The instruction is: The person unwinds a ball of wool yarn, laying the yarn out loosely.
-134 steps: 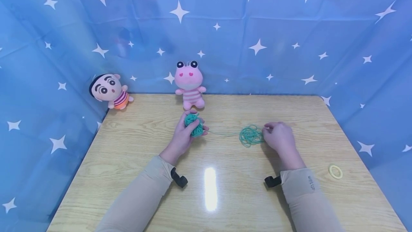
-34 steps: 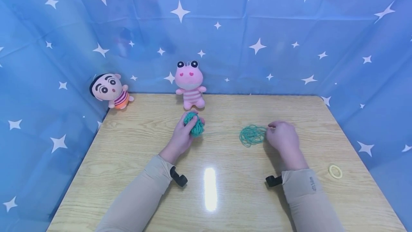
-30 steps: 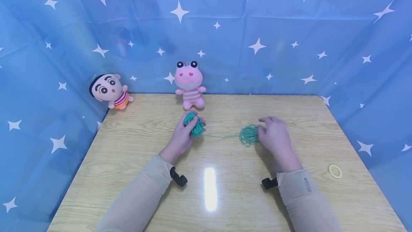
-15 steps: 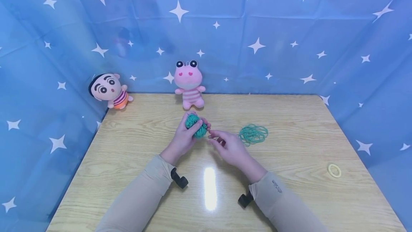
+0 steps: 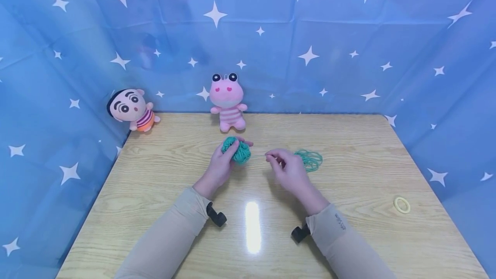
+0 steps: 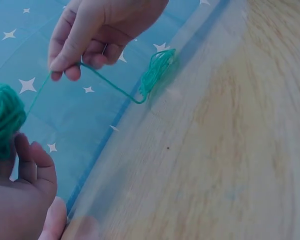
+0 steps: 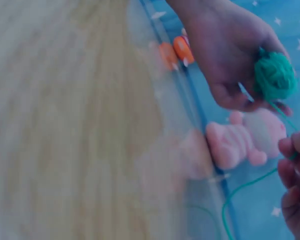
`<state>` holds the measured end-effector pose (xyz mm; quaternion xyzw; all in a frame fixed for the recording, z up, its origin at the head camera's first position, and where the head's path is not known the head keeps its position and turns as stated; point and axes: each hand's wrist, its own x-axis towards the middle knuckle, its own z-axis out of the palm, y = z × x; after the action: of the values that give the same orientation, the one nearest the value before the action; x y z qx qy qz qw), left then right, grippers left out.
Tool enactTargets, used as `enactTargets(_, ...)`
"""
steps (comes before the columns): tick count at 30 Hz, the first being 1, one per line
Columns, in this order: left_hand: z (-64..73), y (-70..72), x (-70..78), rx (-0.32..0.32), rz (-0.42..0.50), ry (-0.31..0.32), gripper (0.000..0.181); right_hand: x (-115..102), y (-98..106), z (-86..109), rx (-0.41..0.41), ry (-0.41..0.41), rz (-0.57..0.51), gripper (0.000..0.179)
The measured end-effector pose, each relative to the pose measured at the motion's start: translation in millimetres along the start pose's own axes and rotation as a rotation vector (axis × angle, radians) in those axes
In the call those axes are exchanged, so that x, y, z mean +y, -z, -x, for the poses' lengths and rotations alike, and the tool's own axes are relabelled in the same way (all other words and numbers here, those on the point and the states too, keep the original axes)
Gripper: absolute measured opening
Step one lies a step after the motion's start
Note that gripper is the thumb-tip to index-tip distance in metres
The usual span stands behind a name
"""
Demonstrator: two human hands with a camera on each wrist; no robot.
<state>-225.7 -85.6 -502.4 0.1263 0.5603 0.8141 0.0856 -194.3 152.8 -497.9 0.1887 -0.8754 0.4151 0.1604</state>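
In the head view my left hand [image 5: 217, 171] holds a wound ball of green yarn [image 5: 242, 154], thumb across its near side. To the right, my right hand [image 5: 290, 170] pinches the yarn strand [image 6: 110, 83] between thumb and fingertips, as the left wrist view shows. A short length of strand runs taut from the ball to those fingertips. From the pinch it carries on slackly to a loose heap of green yarn [image 5: 313, 160] on the table, partly hidden behind the right hand in the head view. The right wrist view also shows the yarn ball [image 7: 275, 75] in the left fingers.
A pink striped plush toy [image 5: 227, 102] sits at the table's back edge, just beyond the left hand. Another plush figure [image 5: 133, 109] with black hair is at the back left corner. A pale yellow ring [image 5: 403, 212] lies on the wooden table [image 5: 155, 175] at right.
The right hand came left from the heap to the ball, then drew back a little with the strand pinched. The left hand stays in place, the ball turned slightly in it.
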Motion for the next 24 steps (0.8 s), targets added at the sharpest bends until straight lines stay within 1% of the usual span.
enactTargets(2, -0.3, 0.4, -1.0, 0.019, 0.004, -0.003, 0.028, 3.7, 4.8, -1.5, 0.043, -0.006, -0.016, 0.012)
enactTargets(4, -0.7, 1.0, -1.1, 0.032, 0.010, -0.007, 0.022, 7.6, 9.9, -3.1, 0.081, -0.008, -0.035, 0.013)
enactTargets(5, -0.7, 1.6, -1.1, 0.034, 0.015, -0.010, 0.017, 9.6, 12.5, -3.8, 0.099, -0.017, -0.043, 0.012)
enactTargets(7, -0.2, 3.2, -0.6, 0.016, 0.011, -0.005, 0.011, 13.7, 17.8, -5.3, 0.130, -0.033, -0.062, 0.012)
enactTargets(9, 0.5, 5.1, 0.1, -0.025, -0.004, 0.011, 0.015, 16.7, 23.3, -6.7, 0.169, -0.050, -0.069, 0.012)
enactTargets(12, 1.4, 7.6, 0.7, -0.092, -0.047, 0.059, 0.020, 20.9, 30.0, -8.6, 0.223, -0.063, -0.068, 0.013)
enactTargets(14, 1.3, 8.3, 1.2, -0.122, -0.073, 0.088, 0.024, 23.1, 33.8, -9.7, 0.260, -0.072, -0.057, 0.015)
enactTargets(17, 0.8, 8.4, 1.5, -0.122, -0.105, 0.110, 0.034, 25.0, 39.8, -10.8, 0.302, -0.099, -0.069, 0.016)
enactTargets(19, 0.6, 8.5, 1.4, -0.111, -0.101, 0.114, 0.038, 25.9, 44.0, -11.3, 0.333, -0.124, -0.082, 0.016)
enactTargets(21, 0.4, 8.7, 0.8, -0.112, -0.078, 0.117, 0.041, 26.7, 48.2, -11.6, 0.360, -0.149, -0.102, 0.016)
enactTargets(24, 0.0, 9.7, -0.3, -0.137, -0.026, 0.120, 0.038, 29.1, 53.7, -12.1, 0.398, -0.182, -0.121, 0.017)
